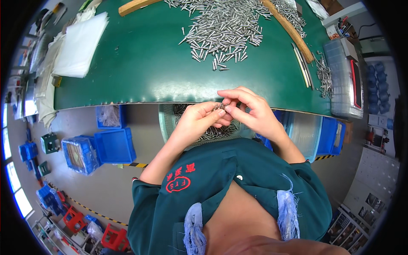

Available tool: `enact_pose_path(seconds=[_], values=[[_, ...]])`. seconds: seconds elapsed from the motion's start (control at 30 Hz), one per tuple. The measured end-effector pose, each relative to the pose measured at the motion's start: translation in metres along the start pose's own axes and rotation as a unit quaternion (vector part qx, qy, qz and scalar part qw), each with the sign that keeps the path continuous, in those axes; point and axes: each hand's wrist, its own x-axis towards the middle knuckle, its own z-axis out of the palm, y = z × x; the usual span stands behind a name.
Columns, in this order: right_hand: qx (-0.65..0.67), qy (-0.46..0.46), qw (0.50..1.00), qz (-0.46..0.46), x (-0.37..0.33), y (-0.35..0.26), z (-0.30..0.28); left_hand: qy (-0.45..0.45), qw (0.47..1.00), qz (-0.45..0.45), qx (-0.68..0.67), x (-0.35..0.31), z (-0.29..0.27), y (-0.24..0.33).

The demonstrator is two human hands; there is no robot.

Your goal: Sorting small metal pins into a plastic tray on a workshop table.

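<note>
the only clear lettering is red embroidery (pixel 191 167) on the dark green shirt (pixel 229 170), low and left of centre in the frame. a short slanting row of chinese characters sits above an outlined oval (pixel 178 184) — inside it, a few latin capitals — all stitched in red.

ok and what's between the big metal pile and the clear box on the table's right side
The end of a wooden bar, some slim rods and a small heap of metal pieces; the head view shows them.
</note>
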Motion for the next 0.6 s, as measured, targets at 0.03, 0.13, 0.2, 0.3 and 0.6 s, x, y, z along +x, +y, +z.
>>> enact_pose_path(seconds=[0.03,0.13,0.2,0.3,0.6], values=[[0.0,0.0,1.0,0.0,0.0,0.0,0.001,0.0,1.0,0.005,0.005,0.001,0.0,0.0],[-0.034,0.024,0.997,-0.061,0.002,0.001,0.007,0.002,0.999,0.005,0.053,0.002,-0.003,0.0],[-0.112,0.03,0.987,-0.107,0.003,0.001,0.008,0.003,0.995,0.001,0.097,0.003,-0.005,0.002],[-0.135,0.036,0.98,-0.142,0.003,0.006,0.009,-0.002,0.986,0.001,0.168,0.0,-0.005,0.009],[0.652,-0.035,0.719,0.239,0.001,0.02,0.007,0.017,0.995,0.054,0.081,-0.016,-0.018,0.027]])
